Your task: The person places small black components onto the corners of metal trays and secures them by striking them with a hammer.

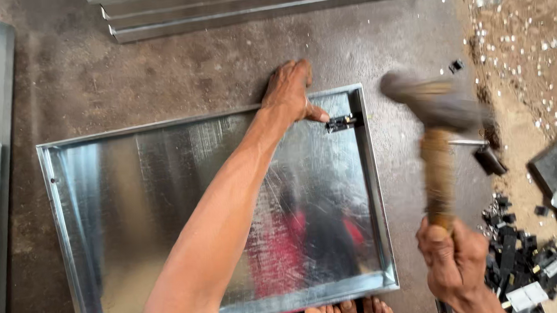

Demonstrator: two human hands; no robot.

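Left hand (290, 90) spread flat on the far rim of a shallow metal tray (105, 201) on the floor, thumb beside a small black clip (340, 123) inside; right hand (453, 255) clenched round a blurred, seemingly raised hammer (437, 131).

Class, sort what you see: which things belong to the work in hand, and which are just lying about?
In use: left hand steadying the metal tray; small black fitting by its thumb; right hand gripping the raised hammer.

Lying about: stacked metal sheets; pile of black parts; white bits scattered on the ground.
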